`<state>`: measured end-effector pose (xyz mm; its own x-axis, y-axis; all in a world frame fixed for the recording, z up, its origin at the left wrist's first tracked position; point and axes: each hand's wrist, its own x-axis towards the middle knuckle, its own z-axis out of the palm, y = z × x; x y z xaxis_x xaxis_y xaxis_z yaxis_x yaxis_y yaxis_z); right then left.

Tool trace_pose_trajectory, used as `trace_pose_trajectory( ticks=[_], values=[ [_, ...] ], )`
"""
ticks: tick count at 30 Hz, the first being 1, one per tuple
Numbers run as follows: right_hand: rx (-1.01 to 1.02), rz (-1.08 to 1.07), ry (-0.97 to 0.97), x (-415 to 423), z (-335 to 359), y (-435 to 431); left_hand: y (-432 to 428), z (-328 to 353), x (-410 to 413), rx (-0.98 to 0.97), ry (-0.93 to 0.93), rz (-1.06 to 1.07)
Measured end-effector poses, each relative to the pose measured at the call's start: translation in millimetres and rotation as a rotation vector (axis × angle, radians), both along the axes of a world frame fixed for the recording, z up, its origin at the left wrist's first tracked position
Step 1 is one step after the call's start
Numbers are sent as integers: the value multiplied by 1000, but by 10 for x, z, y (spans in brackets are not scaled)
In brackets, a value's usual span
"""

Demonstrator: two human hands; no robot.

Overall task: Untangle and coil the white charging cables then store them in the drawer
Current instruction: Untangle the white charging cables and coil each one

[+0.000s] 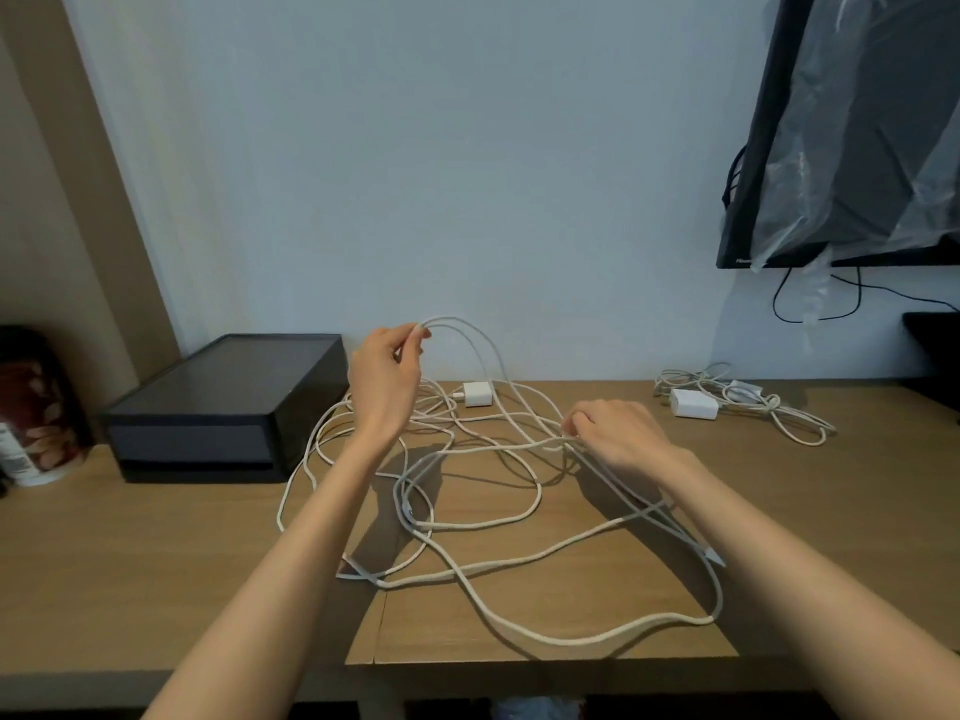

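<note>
Head view shows your left hand (384, 376) raised in the middle of the frame, thumb and fingertips pinching a loop of the white charging cables (467, 517) lifted clear of the wooden table (156, 563). From that pinch two strands arc down to the right toward your right hand (618, 433), which sits low over the tabletop right of centre with its fingers curled around several crossing strands. The rest of the tangle lies in loose, overlapping loops across the centre and lower centre of the frame, one long loop reaching close to the table's near edge. A white charger block (478, 393) rests at the far side of the tangle near the wall, with a cable plugged into it. Left of centre stands the dark drawer box (223, 397), its drawer front closed, just beside the outermost loops. At right, well apart from the tangle, lies a second white cable bundle (769, 407) with a white adapter (693, 403). A black screen (857, 122) covered in plastic film hangs at upper right, and a patterned canister (36, 423) stands at the left edge.
</note>
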<state>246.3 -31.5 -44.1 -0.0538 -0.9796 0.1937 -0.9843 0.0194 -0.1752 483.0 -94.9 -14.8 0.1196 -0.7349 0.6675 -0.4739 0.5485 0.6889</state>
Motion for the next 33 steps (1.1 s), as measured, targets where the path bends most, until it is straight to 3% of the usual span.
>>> trace_pose_trajectory(
  ticks=[2, 6, 8, 11, 13, 16, 19, 21, 24, 27, 29, 33],
  values=[
    [-18, 52, -114, 68, 129, 0, -19, 113, -14, -21, 45, -44],
    [-9, 264, -717, 314, 428, 4, 31, 373, -102, -118, 84, -134],
    [19, 302, -738, 408, 509, -33, 78, 514, -146, -140, 159, -191],
    [144, 291, -555, 451, 513, -124, 130, 702, -189, -102, 331, -254],
    [230, 285, -535, 441, 462, -163, 130, 790, -182, -46, 475, -290],
    [249, 243, -602, 412, 396, -171, 101, 810, -135, 27, 570, -314],
    [110, 211, -814, 419, 495, -194, 29, 702, -53, 106, 584, -309],
    [-87, 136, -1051, 449, 673, -266, -49, 587, 18, 177, 543, -286],
    [-299, 171, -1638, 481, 1049, -376, -103, 413, 80, 276, 363, -316],
    [-252, 316, -2048, 512, 1367, -384, -11, 334, 21, 299, 121, -435],
    [-197, 331, -2200, 518, 1434, -409, 72, 321, -54, 329, 4, -534],
    [-200, 248, -2323, 495, 1365, -405, 145, 215, -207, 453, -161, -713]
  ],
)
